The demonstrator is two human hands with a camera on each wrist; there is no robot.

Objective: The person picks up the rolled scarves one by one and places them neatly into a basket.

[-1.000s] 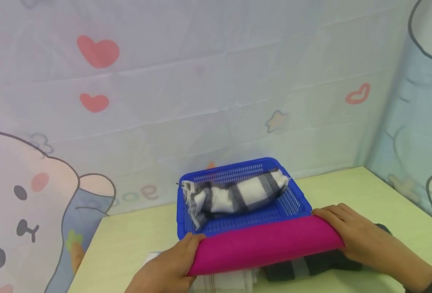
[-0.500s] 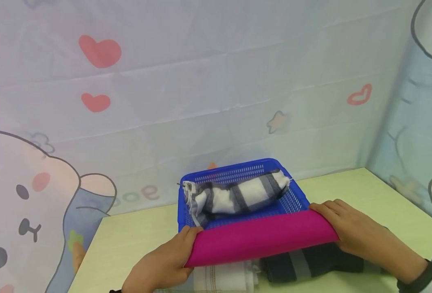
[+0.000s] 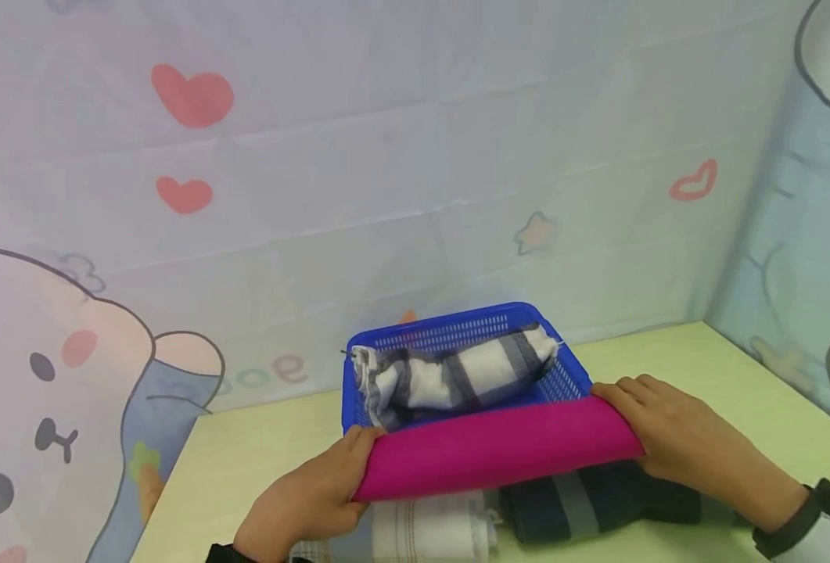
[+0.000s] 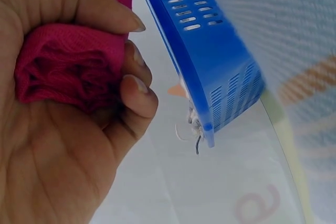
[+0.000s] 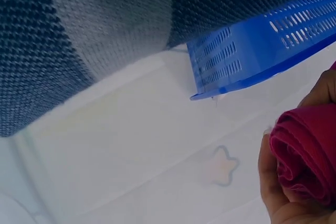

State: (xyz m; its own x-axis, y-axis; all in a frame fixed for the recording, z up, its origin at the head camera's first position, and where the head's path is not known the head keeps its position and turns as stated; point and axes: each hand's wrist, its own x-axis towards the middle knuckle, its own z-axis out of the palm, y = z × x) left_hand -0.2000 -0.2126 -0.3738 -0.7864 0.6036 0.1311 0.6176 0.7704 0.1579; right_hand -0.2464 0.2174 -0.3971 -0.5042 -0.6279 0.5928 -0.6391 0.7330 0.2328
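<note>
A rolled magenta cloth is held level between both hands, in front of the blue basket and overlapping its near side in the head view. My left hand grips its left end; the left wrist view shows the fingers curled round the spiral end of the roll. At the other end my right hand grips it, thumb and fingers round the roll in the right wrist view. Inside the blue plastic basket lies a rolled grey-and-white checked cloth.
On the pale yellow table, a white striped cloth lies below the magenta roll. A dark cloth with a grey stripe is to its right. A printed fabric backdrop hangs behind the table.
Both hands have lifted the magenta roll slightly up in the head view, so more of the white and dark cloths shows beneath it. The basket and checked roll stay put.
</note>
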